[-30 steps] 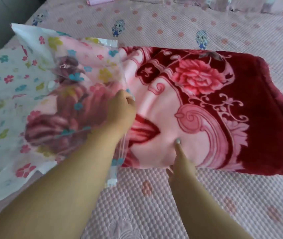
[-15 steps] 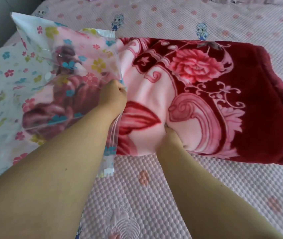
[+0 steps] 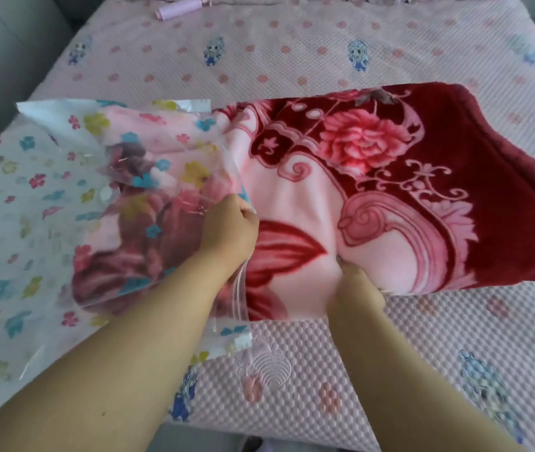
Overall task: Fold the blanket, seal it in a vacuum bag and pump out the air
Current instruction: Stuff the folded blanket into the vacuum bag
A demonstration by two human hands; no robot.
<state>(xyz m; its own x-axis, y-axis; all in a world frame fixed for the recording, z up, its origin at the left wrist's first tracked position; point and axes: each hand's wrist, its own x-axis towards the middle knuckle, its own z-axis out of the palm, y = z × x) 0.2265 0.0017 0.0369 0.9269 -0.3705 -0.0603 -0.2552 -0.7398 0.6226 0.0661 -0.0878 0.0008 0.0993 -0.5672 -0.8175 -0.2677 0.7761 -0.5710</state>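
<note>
Beneath my forearms, the pink bubble-textured bedspread with small cartoon figures covers the bed. My left hand is closed in a fist, its fingers pinching the open edge of the clear plastic vacuum bag printed with small coloured flowers; the bag's zipper strip hangs down just below this fist. My right hand is just to the right of the left, its fingers curled and dug into the near edge of the thick folded plush blanket, dark red with pink rose and scroll pattern, gripping the fabric; the fingertips are buried in the pile. The blanket lies across the bedspread: the portion left of my left hand is inside the bag and shows through the plastic, the larger portion right of my right hand lies outside. Beyond both hands, at the far edge of the bed, lies a pale pink cylindrical object.
</note>
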